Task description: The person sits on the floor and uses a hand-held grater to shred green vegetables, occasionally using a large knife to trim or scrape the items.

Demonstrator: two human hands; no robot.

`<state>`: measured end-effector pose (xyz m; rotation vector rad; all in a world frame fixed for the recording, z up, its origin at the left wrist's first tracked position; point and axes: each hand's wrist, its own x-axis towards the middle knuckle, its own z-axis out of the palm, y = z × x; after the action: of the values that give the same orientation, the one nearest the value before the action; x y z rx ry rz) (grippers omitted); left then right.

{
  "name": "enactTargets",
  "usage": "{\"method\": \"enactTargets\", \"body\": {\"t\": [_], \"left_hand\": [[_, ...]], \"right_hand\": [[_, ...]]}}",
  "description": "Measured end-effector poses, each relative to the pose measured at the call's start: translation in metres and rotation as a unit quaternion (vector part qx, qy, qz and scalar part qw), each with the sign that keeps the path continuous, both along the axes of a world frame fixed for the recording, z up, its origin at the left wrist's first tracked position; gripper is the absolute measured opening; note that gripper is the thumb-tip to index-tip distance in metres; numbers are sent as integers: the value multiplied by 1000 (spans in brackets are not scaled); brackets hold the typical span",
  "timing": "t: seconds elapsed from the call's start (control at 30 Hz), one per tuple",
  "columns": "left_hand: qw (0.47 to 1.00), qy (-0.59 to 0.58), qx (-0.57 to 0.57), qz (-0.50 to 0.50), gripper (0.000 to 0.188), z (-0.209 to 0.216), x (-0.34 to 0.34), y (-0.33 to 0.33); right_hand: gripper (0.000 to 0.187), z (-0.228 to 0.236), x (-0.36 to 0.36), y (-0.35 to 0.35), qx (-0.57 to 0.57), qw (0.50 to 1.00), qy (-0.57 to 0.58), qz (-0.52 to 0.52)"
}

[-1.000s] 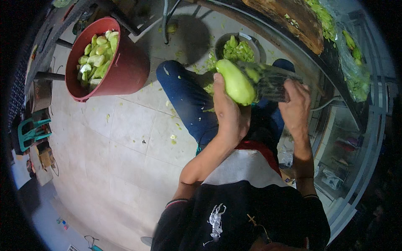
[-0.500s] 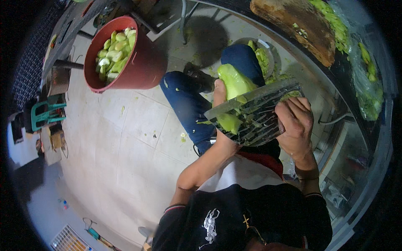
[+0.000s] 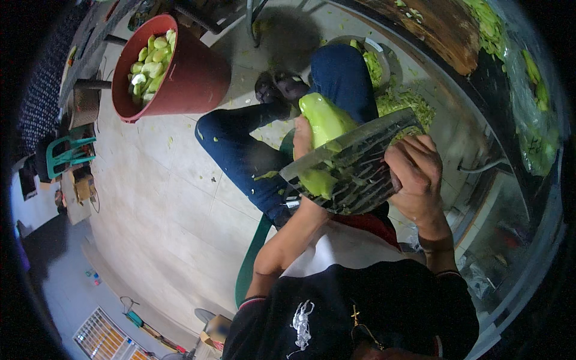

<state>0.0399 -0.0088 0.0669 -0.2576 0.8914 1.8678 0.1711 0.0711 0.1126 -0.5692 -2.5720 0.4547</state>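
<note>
My left hand (image 3: 303,137) is wrapped round a peeled, pale green fruit (image 3: 325,120), long and smooth like a green mango or papaya. Its fingers are mostly hidden behind the blade. In my right hand (image 3: 415,171) is a wide-bladed cleaver (image 3: 360,162), gripped at its right end. The broad, wet, streaked blade slants across the lower part of the fruit, and bits of green flesh cling to it. Whether the edge is in the fruit cannot be seen. Both hands are above my lap, between my bent knees.
A red bucket (image 3: 195,78) of peeled green fruit stands at the far left. Beyond my right knee sits a tub (image 3: 386,71) with green shreds, more of them spilled on the floor (image 3: 414,108). To the right, a dark table carries a wooden board (image 3: 447,36) and a plastic bag (image 3: 534,138).
My left knee has swung out to the left. The hands, fruit and cleaver have shifted slightly left in the view, with both grips unchanged.
</note>
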Motion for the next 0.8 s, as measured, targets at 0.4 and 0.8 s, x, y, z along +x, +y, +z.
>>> {"method": "enactTargets", "body": {"t": [0.4,0.8], "left_hand": [[993,-6,103,-60,47,3,-12,-9],[993,59,92,-40,56,-28,-11,-31]], "right_hand": [[22,10,-2,-26,60,998,2,-31],[26,-16,-36,7,63,992,-5,-107]]}}
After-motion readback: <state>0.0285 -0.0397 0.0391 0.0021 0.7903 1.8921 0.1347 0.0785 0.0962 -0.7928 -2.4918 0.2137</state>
